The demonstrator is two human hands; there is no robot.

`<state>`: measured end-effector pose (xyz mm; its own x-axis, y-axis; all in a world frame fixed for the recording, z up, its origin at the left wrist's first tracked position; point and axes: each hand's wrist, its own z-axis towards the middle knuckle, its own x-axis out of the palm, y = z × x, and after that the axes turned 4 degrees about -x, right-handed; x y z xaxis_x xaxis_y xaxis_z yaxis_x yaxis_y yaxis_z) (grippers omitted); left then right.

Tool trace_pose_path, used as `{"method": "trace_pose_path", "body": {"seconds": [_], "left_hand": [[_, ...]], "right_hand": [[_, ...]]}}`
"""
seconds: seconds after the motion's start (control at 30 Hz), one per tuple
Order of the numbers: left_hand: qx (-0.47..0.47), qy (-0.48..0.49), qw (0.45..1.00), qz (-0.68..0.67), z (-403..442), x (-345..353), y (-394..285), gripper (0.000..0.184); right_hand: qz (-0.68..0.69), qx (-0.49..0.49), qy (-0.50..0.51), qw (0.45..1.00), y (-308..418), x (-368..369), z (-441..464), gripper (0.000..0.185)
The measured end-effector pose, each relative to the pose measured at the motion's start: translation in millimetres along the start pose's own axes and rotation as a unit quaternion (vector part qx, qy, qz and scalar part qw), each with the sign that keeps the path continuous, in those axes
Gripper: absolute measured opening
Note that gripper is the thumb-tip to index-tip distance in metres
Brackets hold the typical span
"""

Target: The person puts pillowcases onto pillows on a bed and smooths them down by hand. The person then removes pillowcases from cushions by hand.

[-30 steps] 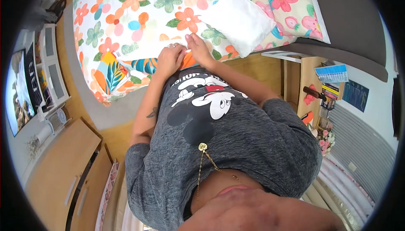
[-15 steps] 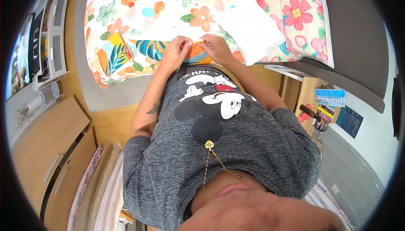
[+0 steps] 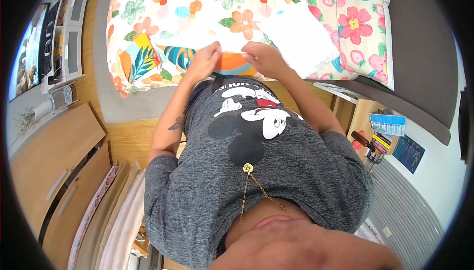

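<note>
My left hand (image 3: 205,61) is closed in a pinch on the upper edge of a fabric piece (image 3: 231,63) patterned in orange, teal and yellow. The same edge is pinched by my right hand (image 3: 265,60), a short way to the right. Between them the orange part of the fabric hangs in front of my waist, and its leafy blue part runs out left over the bed. A piece with the same print (image 3: 139,60) lies flat on the flowered bedding (image 3: 197,11), left of my left hand. White bedding (image 3: 302,35) lies just right of my right hand.
Pink flowered pillows (image 3: 358,25) lie at the bed's right, by a dark grey headboard (image 3: 419,38). A small wooden shelf (image 3: 363,114) with books stands right of me. Left are a white cabinet (image 3: 74,48), a television (image 3: 30,53) and wooden drawers (image 3: 54,156).
My hands have moved apart, spreading the fabric edge between them; before, their fingertips were close together. The whole view has shifted slightly.
</note>
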<state>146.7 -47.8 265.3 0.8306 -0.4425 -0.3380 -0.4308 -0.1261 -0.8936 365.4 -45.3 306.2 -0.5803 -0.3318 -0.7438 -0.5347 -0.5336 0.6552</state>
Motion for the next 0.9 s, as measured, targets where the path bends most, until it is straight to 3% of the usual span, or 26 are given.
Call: {"method": "trace_pose_path", "body": {"seconds": [0.13, 0.2, 0.33, 0.4, 0.5, 0.6, 0.67, 0.8, 0.9], "left_hand": [[-0.066, -0.191, 0.955, 0.216, -4.9, -62.3, 57.7, 0.022], [-0.086, -0.255, 0.941, 0.204, -16.9, -93.7, 84.9, 0.02], [-0.087, -0.251, 0.928, 0.262, -13.4, -100.9, 107.5, 0.02], [0.007, -0.272, 0.938, 0.213, -4.0, -76.2, 111.8, 0.019], [-0.006, -0.244, 0.957, 0.159, 9.1, -52.1, 102.3, 0.019], [-0.025, -0.252, 0.957, 0.142, 15.0, -41.2, 89.2, 0.02], [-0.039, -0.239, 0.959, 0.146, 17.3, -38.1, 81.2, 0.021], [-0.016, -0.256, 0.958, 0.13, 12.4, -34.1, 72.6, 0.02], [-0.026, -0.256, 0.962, 0.094, 4.6, -26.6, 71.5, 0.02]], "right_hand": [[0.081, 0.073, -0.038, 0.993, -14.5, -38.3, -30.5, 0.012], [0.086, 0.1, -0.042, 0.99, -28.7, -49.1, -47.3, 0.012], [0.079, 0.194, 0.025, 0.977, -59.1, -39.2, -65.3, 0.009], [-0.06, 0.121, 0.014, 0.991, -65.2, -29.9, -64.5, 0.01], [0.014, 0.086, -0.073, 0.994, -37.4, -15.7, -32.6, 0.018], [0.083, 0.058, 0.003, 0.995, -40.5, 28.8, -1.3, 0.027], [-0.077, -0.024, -0.099, 0.992, -49.7, 61.4, 13.2, 0.026], [-0.124, 0.016, -0.067, 0.99, -46.8, 78.5, 31.1, 0.026], [-0.152, -0.066, -0.066, 0.984, -39.2, 73.3, 41.8, 0.023]]}}
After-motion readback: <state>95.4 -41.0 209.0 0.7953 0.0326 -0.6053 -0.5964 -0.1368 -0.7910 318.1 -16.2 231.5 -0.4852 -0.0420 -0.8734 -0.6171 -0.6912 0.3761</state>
